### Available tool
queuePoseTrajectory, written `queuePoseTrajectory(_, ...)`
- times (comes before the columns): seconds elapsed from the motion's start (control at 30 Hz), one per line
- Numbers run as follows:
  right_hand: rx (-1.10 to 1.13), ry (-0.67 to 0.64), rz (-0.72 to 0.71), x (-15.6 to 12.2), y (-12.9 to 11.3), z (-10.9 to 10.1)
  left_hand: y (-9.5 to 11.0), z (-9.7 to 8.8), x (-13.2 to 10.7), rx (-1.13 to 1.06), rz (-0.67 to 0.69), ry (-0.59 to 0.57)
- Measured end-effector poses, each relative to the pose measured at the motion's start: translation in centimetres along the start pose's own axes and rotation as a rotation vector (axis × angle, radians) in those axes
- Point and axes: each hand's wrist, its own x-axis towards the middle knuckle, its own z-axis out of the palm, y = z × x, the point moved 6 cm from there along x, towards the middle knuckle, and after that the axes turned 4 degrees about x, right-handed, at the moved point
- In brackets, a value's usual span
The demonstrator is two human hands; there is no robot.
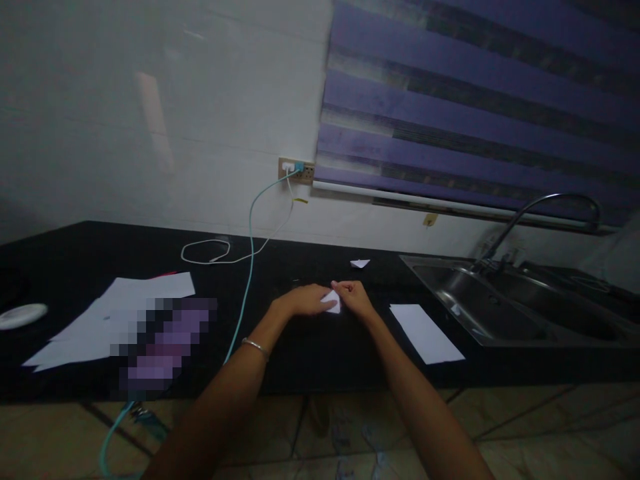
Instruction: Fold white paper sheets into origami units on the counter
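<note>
Both my hands meet over the dark countertop around a small folded piece of white paper. From the left, my left hand grips it with the thumb lying across its face. The fingers of my right hand are closed on its upper right edge. Part of the paper is hidden under the fingers. Just beyond my hands lies a small folded paper shape with a pointed end. To the right of my right hand, a white paper strip rests flat on the counter.
White sheets are spread at the left, partly under a blurred purple item. A white round object sits farther left. A teal cable crosses the counter from the wall socket. At the right is a steel sink with a faucet.
</note>
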Motion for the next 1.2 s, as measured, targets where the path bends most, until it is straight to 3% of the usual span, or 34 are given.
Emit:
queuePoseTrajectory(0.13,0.120,0.054,0.049,0.3,0.3,-0.3,-0.2,0.3,0.4,0.154,-0.012,0.018)
queuePoseTrajectory(0.23,0.355,0.048,0.156,0.4,0.5,0.0,-0.5,0.6,0.9,0.170,0.032,0.047)
queuePoseTrajectory(0.33,0.553,-0.003,0.224,0.3,0.1,0.5,-0.8,0.4,1.3,0.057,0.035,0.170)
queuePoseTrajectory(0.43,0.613,-0.010,0.207,0.1,-0.5,0.6,-1.0,0.1,1.4,-0.090,0.013,0.291)
queuePoseTrajectory(0.63,0.716,0.001,0.182,-0.5,-1.4,0.5,-0.3,-0.2,1.1,-0.380,0.029,0.330)
queuePoseTrajectory(0.87,0.629,-0.008,0.142,-0.6,-1.6,0.6,-1.1,0.4,1.6,-0.501,-0.013,0.286)
queuePoseTrajectory(1.2,0.336,0.119,0.076,0.0,0.0,-0.7,-0.3,-0.2,0.4,-0.276,-0.010,0.209)
